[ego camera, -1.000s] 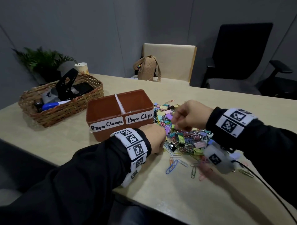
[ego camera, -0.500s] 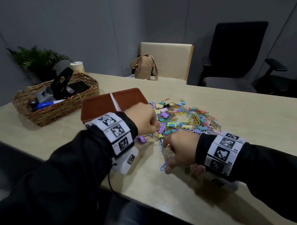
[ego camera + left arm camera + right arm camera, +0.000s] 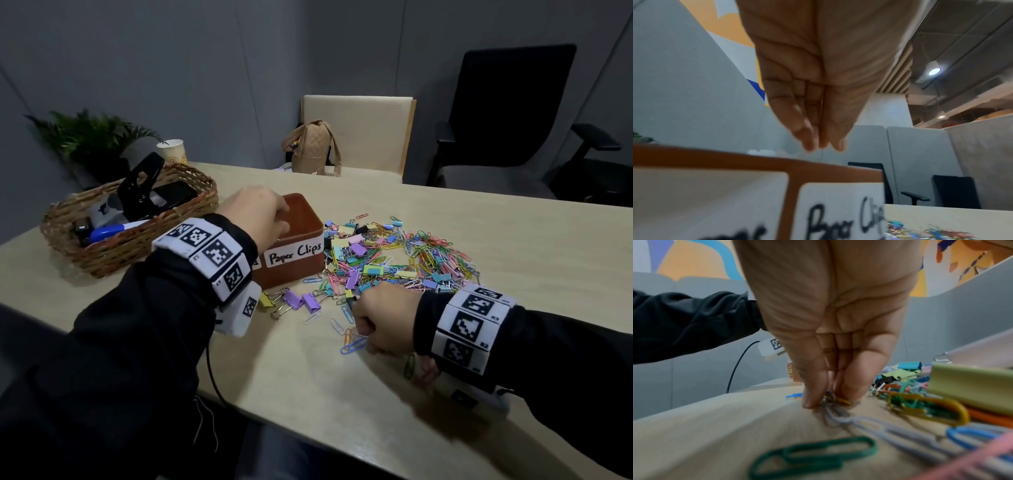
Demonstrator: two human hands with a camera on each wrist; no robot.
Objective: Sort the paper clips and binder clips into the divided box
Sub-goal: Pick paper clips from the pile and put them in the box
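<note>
Box [image 3: 301, 219] left compartment hidden | left hand [image 3: 255, 214] contents unclear

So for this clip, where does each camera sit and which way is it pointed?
Head: above, looking down at the table, divided box, left hand and right hand.
Left wrist: under the wrist, looking along the fingers over the box rim.
Right wrist: low over the table, looking along fingers pinching paper clips.
All three views show the clip pile.

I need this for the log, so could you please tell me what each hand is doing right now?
Left hand: over the divided box, fingertips together; contents cannot be told.
Right hand: pinching paper clips on the table.
</note>
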